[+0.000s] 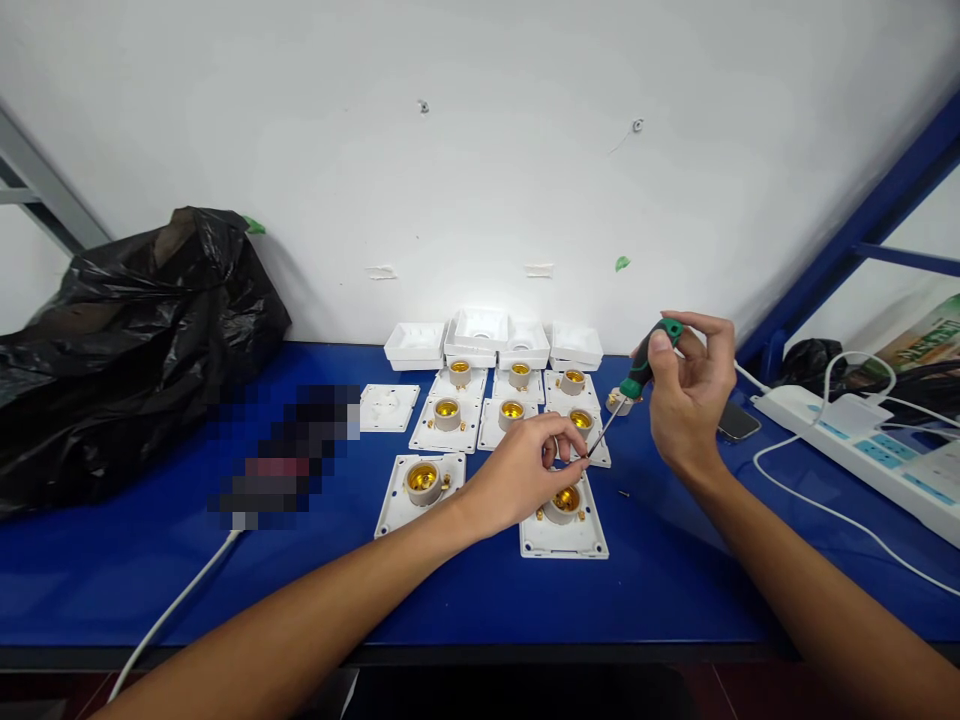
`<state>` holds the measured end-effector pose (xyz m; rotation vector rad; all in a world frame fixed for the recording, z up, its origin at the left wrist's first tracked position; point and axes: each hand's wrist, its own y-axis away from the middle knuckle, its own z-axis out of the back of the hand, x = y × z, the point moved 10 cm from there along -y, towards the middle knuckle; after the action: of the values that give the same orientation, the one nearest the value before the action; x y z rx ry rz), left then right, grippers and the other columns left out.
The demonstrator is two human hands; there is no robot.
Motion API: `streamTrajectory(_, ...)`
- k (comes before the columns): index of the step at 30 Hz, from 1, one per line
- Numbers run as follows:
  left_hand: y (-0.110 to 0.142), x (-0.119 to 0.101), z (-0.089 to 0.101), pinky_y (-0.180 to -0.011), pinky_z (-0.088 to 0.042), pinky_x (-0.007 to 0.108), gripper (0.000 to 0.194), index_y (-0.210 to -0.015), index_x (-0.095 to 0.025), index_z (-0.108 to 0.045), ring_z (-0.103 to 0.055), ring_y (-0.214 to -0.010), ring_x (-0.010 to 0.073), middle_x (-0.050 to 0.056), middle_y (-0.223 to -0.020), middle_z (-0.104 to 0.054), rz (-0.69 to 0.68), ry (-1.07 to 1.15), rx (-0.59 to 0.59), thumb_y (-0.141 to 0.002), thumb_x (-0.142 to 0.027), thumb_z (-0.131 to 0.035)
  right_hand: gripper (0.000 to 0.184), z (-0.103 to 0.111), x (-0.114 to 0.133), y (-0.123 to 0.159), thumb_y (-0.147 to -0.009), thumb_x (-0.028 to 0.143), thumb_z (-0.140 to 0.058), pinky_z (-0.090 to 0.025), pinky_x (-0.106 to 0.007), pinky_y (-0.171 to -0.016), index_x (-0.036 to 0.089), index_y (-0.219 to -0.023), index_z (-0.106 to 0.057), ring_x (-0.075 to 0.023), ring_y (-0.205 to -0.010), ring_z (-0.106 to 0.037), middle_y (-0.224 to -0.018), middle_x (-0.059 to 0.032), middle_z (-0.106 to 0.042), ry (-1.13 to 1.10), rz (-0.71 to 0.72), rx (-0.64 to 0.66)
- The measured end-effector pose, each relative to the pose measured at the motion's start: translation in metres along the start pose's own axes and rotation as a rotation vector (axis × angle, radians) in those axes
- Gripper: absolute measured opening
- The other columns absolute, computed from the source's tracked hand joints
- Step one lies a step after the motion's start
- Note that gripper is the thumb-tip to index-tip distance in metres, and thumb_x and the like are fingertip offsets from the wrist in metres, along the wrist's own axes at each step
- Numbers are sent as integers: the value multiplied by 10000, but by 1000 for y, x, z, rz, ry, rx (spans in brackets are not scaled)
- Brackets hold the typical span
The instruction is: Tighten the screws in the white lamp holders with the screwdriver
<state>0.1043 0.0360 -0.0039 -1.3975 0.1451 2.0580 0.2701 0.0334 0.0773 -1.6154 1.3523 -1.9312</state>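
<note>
Nearest on the blue counter (675, 590), the lamp-holder plate (564, 525) sits under the left hand (525, 475), fingers pinched at the screwdriver (634, 385) tip, the right hand (686, 395) clamped on its handle; the tip could slip, dropping the tiny screw.

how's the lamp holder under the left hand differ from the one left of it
The near holder is partly covered by the left hand, with the screwdriver in the right hand aimed toward it; the left holder lies untouched and fully visible. Both are white square plates with brass-lined sockets.
</note>
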Motion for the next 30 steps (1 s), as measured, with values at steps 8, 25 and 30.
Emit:
streamTrajectory(8, 1, 4, 2, -536, -372, 231, 96, -867, -197, -632, -436, -590, 91, -47, -702, -539, 51, 59, -12, -860, -286, -668, 228, 2, 10, 2, -935, 397, -651, -502, -256, -455, 277, -1100, -549, -111, -544, -563, -768, 25, -590, 48, 33, -20)
streamTrajectory(25, 0, 14, 19, -576, -379, 254, 189, -790, -198, -630, -443, -609, 102, -54, -645, -517, 112, 175, -175, -835, -360, -715, 413, -9, 14, 6, -895, 354, -709, -501, -265, -421, 327, -1217, -453, -122, -544, -573, -782, 41, -569, -46, 2, 66)
streamTrajectory(30, 0, 16, 19, -593, -395, 257, 153, -796, -195, -642, -463, -630, 105, -52, -654, -531, 123, 191, -176, -825, -320, -725, 419, -8, 19, 6, -882, 320, -728, -482, -255, -417, 315, -1210, -468, -112, -549, -572, -801, 39, -586, -55, 16, 55)
